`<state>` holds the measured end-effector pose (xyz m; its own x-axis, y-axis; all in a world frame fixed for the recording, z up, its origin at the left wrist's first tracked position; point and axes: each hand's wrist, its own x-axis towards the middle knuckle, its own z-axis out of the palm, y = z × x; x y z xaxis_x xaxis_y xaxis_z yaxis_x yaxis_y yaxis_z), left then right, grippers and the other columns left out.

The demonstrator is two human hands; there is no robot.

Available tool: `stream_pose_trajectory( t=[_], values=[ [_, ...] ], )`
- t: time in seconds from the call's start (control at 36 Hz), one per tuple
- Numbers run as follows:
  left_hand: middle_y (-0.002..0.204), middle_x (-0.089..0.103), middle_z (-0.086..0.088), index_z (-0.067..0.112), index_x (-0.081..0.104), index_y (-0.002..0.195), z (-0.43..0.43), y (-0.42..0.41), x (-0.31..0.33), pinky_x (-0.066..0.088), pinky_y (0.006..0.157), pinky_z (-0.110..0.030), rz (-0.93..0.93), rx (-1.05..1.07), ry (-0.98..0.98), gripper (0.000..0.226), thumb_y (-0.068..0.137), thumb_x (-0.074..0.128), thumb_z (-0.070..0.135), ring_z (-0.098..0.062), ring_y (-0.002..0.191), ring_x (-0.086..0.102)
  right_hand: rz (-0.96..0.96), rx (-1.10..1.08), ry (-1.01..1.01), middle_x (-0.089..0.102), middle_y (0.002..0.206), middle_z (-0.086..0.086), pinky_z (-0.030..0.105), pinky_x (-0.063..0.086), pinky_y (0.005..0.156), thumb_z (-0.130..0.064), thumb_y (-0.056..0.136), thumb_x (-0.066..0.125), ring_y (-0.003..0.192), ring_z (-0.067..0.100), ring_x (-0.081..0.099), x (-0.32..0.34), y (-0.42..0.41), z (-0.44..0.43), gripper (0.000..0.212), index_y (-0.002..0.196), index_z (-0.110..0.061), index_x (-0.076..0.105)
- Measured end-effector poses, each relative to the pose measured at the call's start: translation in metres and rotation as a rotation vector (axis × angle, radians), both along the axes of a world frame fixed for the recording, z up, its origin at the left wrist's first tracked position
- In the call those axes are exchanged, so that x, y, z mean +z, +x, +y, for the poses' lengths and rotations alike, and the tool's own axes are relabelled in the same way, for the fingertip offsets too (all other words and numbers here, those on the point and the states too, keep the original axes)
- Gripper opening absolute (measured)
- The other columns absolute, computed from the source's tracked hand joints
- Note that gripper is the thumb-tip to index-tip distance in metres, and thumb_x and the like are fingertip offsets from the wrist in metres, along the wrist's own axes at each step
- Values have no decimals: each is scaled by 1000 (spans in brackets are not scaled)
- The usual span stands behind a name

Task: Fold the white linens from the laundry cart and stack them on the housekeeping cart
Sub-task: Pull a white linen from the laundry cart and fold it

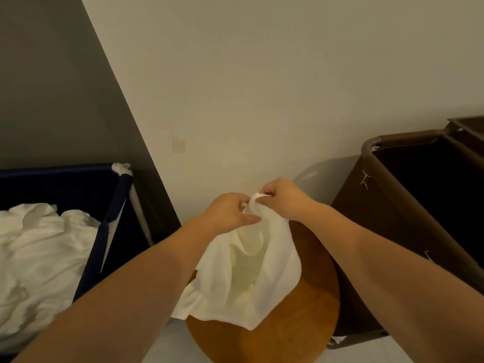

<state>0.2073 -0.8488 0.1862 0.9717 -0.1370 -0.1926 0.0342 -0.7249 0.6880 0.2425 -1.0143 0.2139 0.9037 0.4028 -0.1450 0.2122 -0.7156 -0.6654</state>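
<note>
L hand [230,210] & R hand [282,197] are close together, nearly touching. Both pinch the top edge of one white linen [251,273] btwn thumb & fingers. Cloth hangs below the hands, lower part draped on a round wooden table [301,323] under the forearms. Navy laundry cart [104,231] sits left of L hand w/ a crumpled linen pile [39,258] inside. Brown cart [392,205] is right of R hand.

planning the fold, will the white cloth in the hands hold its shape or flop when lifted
Likely floppy: the white cloth sags in deep folds below where the left hand and right hand pinch its top edge. Probably light, since fingertip pinches carry it. Its lower edge seems to rest on the round wooden table, so it may drag.
</note>
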Motion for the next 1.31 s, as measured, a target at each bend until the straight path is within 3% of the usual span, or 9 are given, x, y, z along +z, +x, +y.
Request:
stream_pose_trajectory(
  t=[0.11,0.31,0.44,0.53,0.64,0.75,1.03,1.17,1.31],
  values=[
    [64,55,1,22,62,70,3,4,-3,49,66,-35,-105,81,74,26,94,54,24,-30,72,62,23,27,-85,48,60,0,21,31,47,-21,88,66,52,12,41,1,1,-1,16,80,-7,67],
    [97,68,-2,17,70,112,20,11,15,53,81,-32,-207,240,30,26,99,47,17,-23,84,66,215,91,-375,63,82,9,26,43,58,-24,90,59,69,19,56,-30,2,-27,25,94,-2,69],
    [105,68,-5,15,68,116,47,18,17,48,87,-33,-246,309,102,28,99,47,17,-25,96,62,338,145,-366,64,104,-10,31,51,87,-46,85,65,96,14,61,-50,-1,-48,33,110,-24,65],
    [96,67,-5,11,69,114,62,21,14,45,80,-28,-275,359,109,27,99,47,16,-25,91,62,330,130,-417,58,102,-11,25,47,84,-43,88,64,99,14,58,-52,-4,-58,30,111,-24,61],
    [93,63,-2,14,63,114,62,20,7,43,71,-27,-150,369,124,23,99,49,23,-18,80,57,291,-11,-219,66,85,-2,25,47,65,-39,93,59,83,19,63,-49,-1,-58,23,86,-19,66],
    [88,58,-1,22,50,124,48,13,3,42,57,-21,15,322,-19,37,90,65,25,-13,71,58,385,-133,16,72,94,5,41,57,82,-38,89,64,86,23,69,-34,3,-42,26,99,-15,69],
    [109,63,-9,19,50,125,3,-6,5,56,84,-43,185,216,-379,41,88,68,22,-26,95,66,442,-339,391,66,106,27,50,54,89,-12,95,56,96,39,66,-9,6,1,23,108,5,63],
    [101,69,-14,13,68,99,-3,-14,4,54,87,-48,164,187,-385,27,87,68,36,-33,95,66,489,-461,579,62,108,31,37,56,69,1,96,50,88,34,66,-6,1,10,15,99,10,60],
    [88,68,-5,15,68,92,-5,-19,4,55,73,-37,128,147,-317,39,74,76,48,-24,83,66,499,-513,605,60,116,30,32,58,59,1,95,51,98,38,65,-5,1,17,29,122,12,52]
  ],
)
